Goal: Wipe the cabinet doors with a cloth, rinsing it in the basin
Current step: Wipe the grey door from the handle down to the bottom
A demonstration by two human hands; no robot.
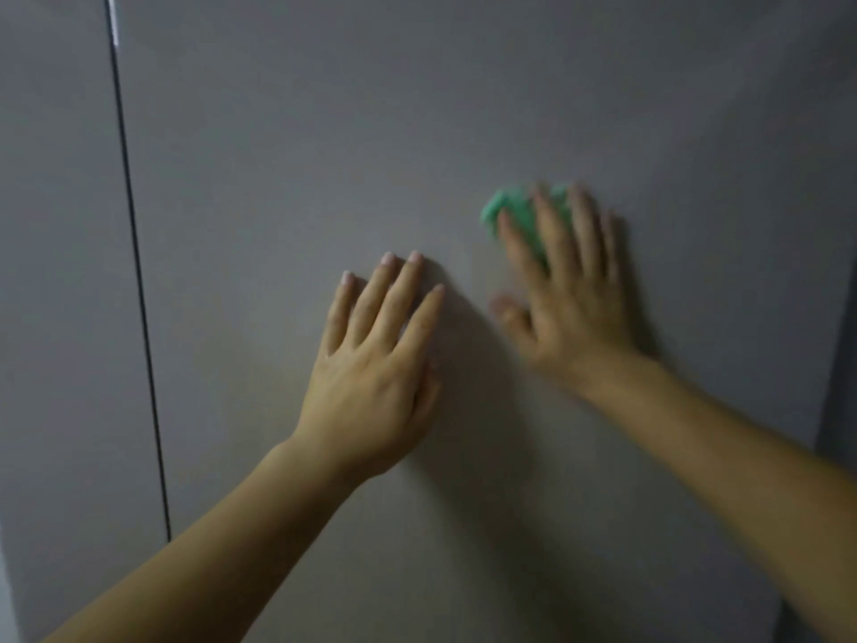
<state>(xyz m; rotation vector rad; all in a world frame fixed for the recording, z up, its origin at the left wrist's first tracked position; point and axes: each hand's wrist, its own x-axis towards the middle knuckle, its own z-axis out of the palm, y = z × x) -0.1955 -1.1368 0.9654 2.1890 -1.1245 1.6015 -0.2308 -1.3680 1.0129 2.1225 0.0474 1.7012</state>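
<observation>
A plain grey cabinet door (371,132) fills most of the head view. My right hand (566,294) lies flat on the door with straight, spread fingers and presses a green cloth (498,208) against it. Only a corner of the cloth shows above and between the fingers, and the hand is blurred. My left hand (375,368) rests flat on the same door, lower and to the left, fingers straight and holding nothing.
A dark vertical gap (134,252) separates this door from a neighbouring grey door (51,271) on the left. A darker vertical edge (834,410) runs down the far right. No basin is in view.
</observation>
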